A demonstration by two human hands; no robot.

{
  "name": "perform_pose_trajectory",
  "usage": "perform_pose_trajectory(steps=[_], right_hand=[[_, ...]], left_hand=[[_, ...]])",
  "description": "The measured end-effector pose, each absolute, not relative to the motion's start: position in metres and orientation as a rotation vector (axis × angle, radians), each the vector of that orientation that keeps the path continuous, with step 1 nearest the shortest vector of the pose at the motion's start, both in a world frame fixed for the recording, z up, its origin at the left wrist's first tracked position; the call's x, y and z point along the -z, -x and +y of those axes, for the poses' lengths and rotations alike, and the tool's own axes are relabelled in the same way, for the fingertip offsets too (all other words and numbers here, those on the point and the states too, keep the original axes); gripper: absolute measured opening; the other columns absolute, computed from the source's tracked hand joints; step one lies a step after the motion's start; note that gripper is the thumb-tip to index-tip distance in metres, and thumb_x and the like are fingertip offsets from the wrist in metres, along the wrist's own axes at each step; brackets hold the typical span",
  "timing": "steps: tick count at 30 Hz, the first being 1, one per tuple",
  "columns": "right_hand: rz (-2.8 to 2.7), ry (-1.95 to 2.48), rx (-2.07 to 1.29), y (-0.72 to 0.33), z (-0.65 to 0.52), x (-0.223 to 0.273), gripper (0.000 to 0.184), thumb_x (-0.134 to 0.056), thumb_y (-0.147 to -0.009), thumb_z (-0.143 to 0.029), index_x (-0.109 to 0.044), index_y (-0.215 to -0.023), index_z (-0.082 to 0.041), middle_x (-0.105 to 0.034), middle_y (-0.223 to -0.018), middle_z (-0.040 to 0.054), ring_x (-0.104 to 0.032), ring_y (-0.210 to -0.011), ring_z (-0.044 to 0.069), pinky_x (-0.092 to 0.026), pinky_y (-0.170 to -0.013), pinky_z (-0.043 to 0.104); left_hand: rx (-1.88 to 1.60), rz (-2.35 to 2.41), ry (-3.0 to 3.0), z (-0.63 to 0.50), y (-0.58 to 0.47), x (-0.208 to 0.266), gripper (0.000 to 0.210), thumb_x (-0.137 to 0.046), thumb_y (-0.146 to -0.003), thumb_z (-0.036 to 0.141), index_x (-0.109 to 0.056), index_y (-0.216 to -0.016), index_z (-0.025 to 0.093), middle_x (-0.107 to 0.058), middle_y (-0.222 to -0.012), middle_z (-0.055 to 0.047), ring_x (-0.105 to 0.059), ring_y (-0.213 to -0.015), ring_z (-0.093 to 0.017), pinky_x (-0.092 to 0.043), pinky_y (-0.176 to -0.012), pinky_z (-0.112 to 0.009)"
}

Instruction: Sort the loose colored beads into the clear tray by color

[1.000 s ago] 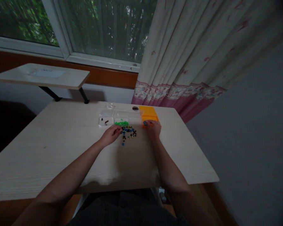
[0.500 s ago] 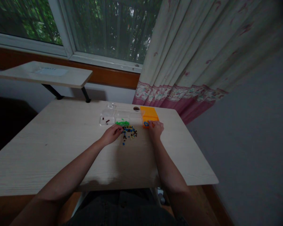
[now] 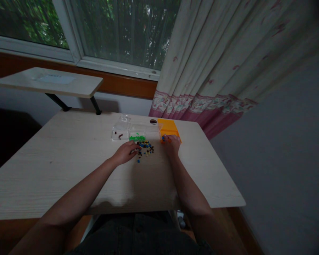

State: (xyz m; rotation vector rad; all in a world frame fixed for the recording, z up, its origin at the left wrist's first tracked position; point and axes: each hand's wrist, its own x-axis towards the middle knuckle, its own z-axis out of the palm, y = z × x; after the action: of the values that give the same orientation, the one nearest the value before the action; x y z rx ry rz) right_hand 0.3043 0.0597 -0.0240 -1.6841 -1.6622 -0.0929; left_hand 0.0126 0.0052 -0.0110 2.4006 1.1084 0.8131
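A loose pile of small building bricks (image 3: 146, 145), blue, black and yellow, lies on the table. At its left edge is my left hand (image 3: 125, 153), its fingers curled together among the pieces; whatever they pinch is too small to make out. My right hand (image 3: 172, 144) is at the front of an open orange box (image 3: 168, 124), fingers bent down over its near compartment. A few blue bricks (image 3: 163, 138) show in that box beside the fingertips. What the right fingers hold is hidden.
Behind the pile, a clear plastic box (image 3: 137, 129) holds green pieces (image 3: 137, 138). Left of it, another clear open box (image 3: 120, 139) contains a few dark red pieces. The table (image 3: 77, 159) has a round cable hole (image 3: 153, 122) and a raised shelf (image 3: 53, 83) at back left.
My right hand has shifted slightly left and inward at the orange box. My left fingers have moved slightly down and right at the pile's edge. The view has shifted a little.
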Motion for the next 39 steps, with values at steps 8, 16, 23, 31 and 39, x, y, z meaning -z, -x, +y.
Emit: perform_pose_trajectory(steps=[8,16,23,31,39], right_hand=[[-1.704,1.643,0.109,-0.301,0.057,0.022,0.035,-0.047,-0.095,-0.039,-0.072,-0.082,-0.018,-0.069,-0.085,0.0064,-0.054,-0.083,0.018,-0.035,-0.085,0.033],[-1.709,1.586,0.128,-0.300,0.057,0.022,0.033,-0.048,-0.095,-0.037,-0.072,-0.081,-0.018,-0.069,-0.082,0.0065,-0.055,-0.081,0.018,-0.037,-0.084,0.033],[-1.801,1.502,0.087,-0.287,0.048,0.008,0.029,-0.051,-0.094,-0.036,-0.072,-0.081,-0.019,-0.068,-0.080,0.0057,-0.055,-0.082,0.020,-0.038,-0.082,0.035],[-2.223,1.049,-0.028,-0.232,0.015,0.000,0.024,-0.058,-0.091,-0.032,-0.071,-0.110,-0.023,-0.070,-0.089,0.0054,-0.057,-0.091,0.020,-0.041,-0.087,0.035],[-2.214,0.995,0.037,-0.206,0.005,0.008,0.024,-0.058,-0.092,-0.031,-0.069,-0.112,-0.022,-0.072,-0.089,0.0057,-0.060,-0.090,0.020,-0.042,-0.083,0.034]], left_hand=[[-0.803,1.125,-2.384,0.004,-0.014,0.008,0.016,-0.060,-0.088,0.030,-0.067,-0.100,0.022,-0.056,-0.084,-0.005,-0.054,-0.079,-0.018,-0.044,-0.073,-0.030],[-0.792,1.181,-2.415,0.004,-0.015,0.010,0.014,-0.056,-0.091,0.031,-0.063,-0.091,0.019,-0.057,-0.084,-0.006,-0.055,-0.079,-0.019,-0.044,-0.072,-0.030],[-0.869,1.170,-2.355,0.004,-0.016,0.010,0.017,-0.052,-0.093,0.032,-0.060,-0.087,0.019,-0.057,-0.082,-0.005,-0.054,-0.077,-0.018,-0.042,-0.070,-0.030],[-1.146,1.166,-1.946,0.013,-0.015,0.010,0.031,-0.047,-0.093,0.043,-0.058,-0.082,0.016,-0.054,-0.075,-0.003,-0.051,-0.072,-0.016,-0.042,-0.067,-0.027],[-1.177,1.137,-1.845,0.015,-0.024,0.015,0.042,-0.047,-0.091,0.054,-0.059,-0.078,0.016,-0.055,-0.072,-0.002,-0.051,-0.071,-0.015,-0.041,-0.065,-0.025]])
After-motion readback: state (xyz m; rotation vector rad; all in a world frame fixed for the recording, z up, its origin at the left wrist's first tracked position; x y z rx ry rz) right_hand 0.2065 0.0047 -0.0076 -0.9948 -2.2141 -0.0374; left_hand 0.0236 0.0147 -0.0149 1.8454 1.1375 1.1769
